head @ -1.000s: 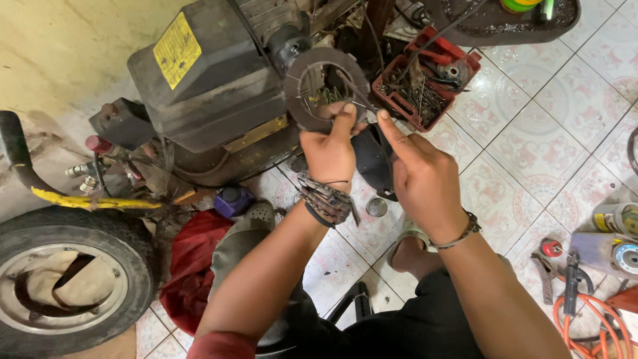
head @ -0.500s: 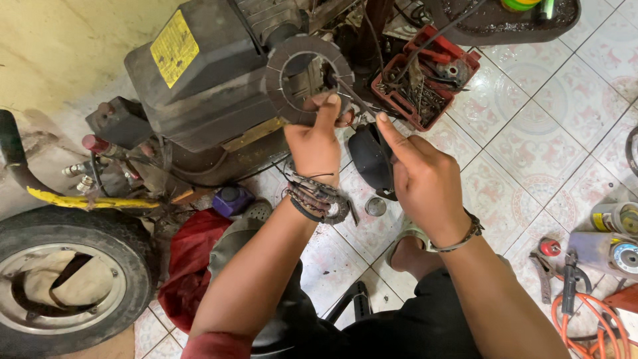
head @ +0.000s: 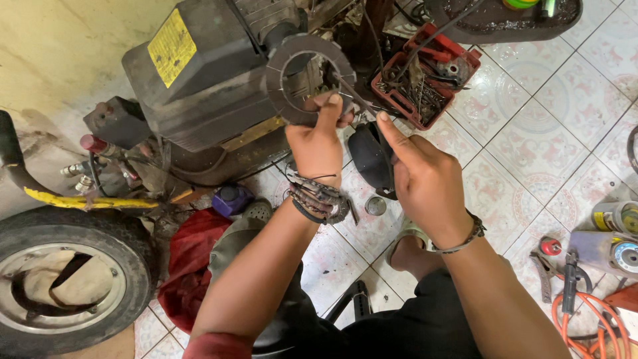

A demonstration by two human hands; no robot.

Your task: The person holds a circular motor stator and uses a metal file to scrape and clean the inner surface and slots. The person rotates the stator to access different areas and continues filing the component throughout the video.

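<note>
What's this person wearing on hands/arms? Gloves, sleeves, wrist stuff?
No gloves. Left hand is bare, with a stack of dark braided bracelets at the wrist and a red sleeve edge near the upper arm. Right hand is bare, with one thin beaded bracelet at the wrist.

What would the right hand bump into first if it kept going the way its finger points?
Most likely the thin metal rod pinched by the right hand, then the dark round metal ring the left hand holds. Depth is hard to judge from above.
</note>
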